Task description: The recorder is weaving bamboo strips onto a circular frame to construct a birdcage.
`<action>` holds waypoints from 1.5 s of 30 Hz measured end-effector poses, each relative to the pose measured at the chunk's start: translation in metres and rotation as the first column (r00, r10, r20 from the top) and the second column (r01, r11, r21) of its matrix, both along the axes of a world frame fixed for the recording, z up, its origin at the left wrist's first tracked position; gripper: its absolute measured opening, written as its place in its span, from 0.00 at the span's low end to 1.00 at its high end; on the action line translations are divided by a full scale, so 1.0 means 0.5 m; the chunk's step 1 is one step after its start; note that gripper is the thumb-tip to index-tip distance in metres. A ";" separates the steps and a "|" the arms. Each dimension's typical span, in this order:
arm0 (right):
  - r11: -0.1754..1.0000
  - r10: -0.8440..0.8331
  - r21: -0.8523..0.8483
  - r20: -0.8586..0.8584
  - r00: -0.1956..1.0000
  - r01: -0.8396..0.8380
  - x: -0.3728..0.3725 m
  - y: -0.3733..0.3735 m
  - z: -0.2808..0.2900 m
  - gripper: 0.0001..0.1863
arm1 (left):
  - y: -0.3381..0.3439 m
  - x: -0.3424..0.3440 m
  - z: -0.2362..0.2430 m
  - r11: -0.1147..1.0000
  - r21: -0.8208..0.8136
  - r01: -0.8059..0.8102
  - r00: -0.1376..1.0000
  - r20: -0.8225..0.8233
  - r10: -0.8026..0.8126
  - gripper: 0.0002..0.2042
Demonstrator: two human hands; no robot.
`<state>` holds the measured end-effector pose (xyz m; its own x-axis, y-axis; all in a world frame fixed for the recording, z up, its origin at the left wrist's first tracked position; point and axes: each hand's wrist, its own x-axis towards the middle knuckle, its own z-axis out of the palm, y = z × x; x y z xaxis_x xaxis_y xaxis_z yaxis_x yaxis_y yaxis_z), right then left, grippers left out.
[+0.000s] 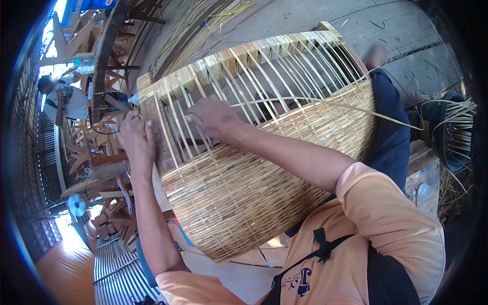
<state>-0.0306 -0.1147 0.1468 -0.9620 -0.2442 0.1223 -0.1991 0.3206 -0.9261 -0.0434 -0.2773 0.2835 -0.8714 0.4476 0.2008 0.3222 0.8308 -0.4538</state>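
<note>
A woven cane piece [254, 198] on a wooden frame fills the middle, dense below, with open parallel strips across its upper part. My left hand [136, 134] is at the frame's left end bar [159, 145], fingers curled; what they grip is unclear. My right hand [211, 114] reaches into the open strips near the left end, fingers bent round a long pale strip [386, 116], which trails rightward across the weave and past the frame. The tips of my right fingers are partly hidden among the strips.
Loose cane strips [213, 23] lie on the floor behind. A dark green bucket [447, 152] of strips stands at right, near a dark-trousered leg [386, 132]. At left are piled wooden chair parts [109, 218], a blue fan [76, 205] and another person [66, 101].
</note>
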 end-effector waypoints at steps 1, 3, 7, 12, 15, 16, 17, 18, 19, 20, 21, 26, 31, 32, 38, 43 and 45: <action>1.000 0.021 -0.017 -0.047 0.999 -0.022 -0.011 -0.020 -0.016 0.14 | 0.001 0.005 0.007 0.997 0.065 0.029 1.000 -0.010 -0.028 0.11; 0.993 -0.119 -0.015 0.052 0.992 0.119 -0.011 -0.022 -0.030 0.14 | 0.009 0.012 -0.014 0.975 0.194 -0.105 0.978 0.200 0.066 0.12; 0.972 -0.228 -0.046 0.033 0.973 0.229 0.001 0.024 -0.071 0.10 | 0.045 0.033 -0.082 0.991 0.098 -0.093 0.955 0.289 0.061 0.16; 0.982 -0.175 -0.067 0.000 0.985 0.175 0.018 0.063 -0.140 0.10 | 0.056 0.017 -0.122 0.991 0.029 -0.131 0.930 0.350 0.113 0.15; 0.966 -0.255 -0.063 -0.041 0.966 0.253 0.018 0.094 -0.182 0.09 | 0.063 0.005 -0.152 0.992 0.125 -0.006 0.957 0.289 -0.031 0.11; 0.969 -0.248 -0.010 -0.012 0.969 0.248 0.012 0.101 -0.191 0.10 | 0.039 -0.003 -0.146 0.965 0.201 -0.166 0.960 0.257 0.112 0.10; 0.931 -0.360 -0.084 -0.067 0.931 0.354 0.020 0.095 -0.194 0.08 | -0.008 -0.022 -0.128 0.908 0.283 -0.310 0.938 0.245 0.244 0.09; 0.976 -0.206 -0.079 -0.022 0.978 0.204 0.004 0.094 -0.161 0.08 | -0.122 -0.043 -0.093 0.983 0.105 -0.151 0.985 0.094 0.142 0.10; 0.969 -0.247 -0.037 -0.048 0.968 0.245 0.005 0.095 -0.148 0.06 | -0.120 -0.036 -0.062 0.987 0.150 -0.064 0.994 0.094 0.050 0.12; 0.978 -0.208 0.034 0.018 0.978 0.207 -0.003 0.096 -0.135 0.05 | -0.103 -0.029 -0.048 0.962 0.260 -0.087 0.984 0.170 0.043 0.12; 0.962 -0.232 0.157 0.048 0.972 0.222 -0.012 0.088 -0.140 0.05 | -0.075 -0.018 -0.070 0.842 0.492 -0.222 0.962 0.252 0.107 0.13; 0.968 -0.241 -0.032 0.161 0.957 0.249 0.047 0.213 -0.170 0.08 | 0.077 0.012 -0.106 0.997 0.049 0.063 0.945 0.317 -0.075 0.17; 0.756 -0.466 0.625 0.302 0.831 0.197 0.135 0.435 -0.331 0.19 | 0.112 0.021 -0.121 0.998 -0.024 -0.058 0.931 0.361 0.063 0.11; 0.834 -0.396 0.542 0.457 0.796 0.104 0.138 0.462 -0.349 0.20 | 0.126 0.026 -0.115 0.998 0.007 -0.067 0.933 0.355 0.060 0.12; 0.803 -0.239 0.592 0.430 0.871 -0.073 0.037 0.525 -0.418 0.15 | 0.136 0.010 -0.128 0.978 0.080 -0.195 0.884 0.447 0.140 0.16; 0.727 -0.035 0.610 0.491 0.871 -0.314 -0.015 0.521 -0.392 0.17 | 0.127 0.029 -0.133 0.944 0.064 -0.325 0.804 0.543 0.240 0.16; 0.807 0.005 0.544 0.384 0.923 -0.231 0.000 0.525 -0.404 0.16 | 0.116 0.035 -0.115 0.915 0.104 -0.390 0.794 0.542 0.276 0.15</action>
<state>-0.0303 0.1478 -0.0552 -0.8694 -0.2744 -0.4108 0.0264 0.8046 -0.5932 -0.0260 -0.2193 0.2259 -0.9598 0.1097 -0.2584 0.1438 0.9826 -0.1172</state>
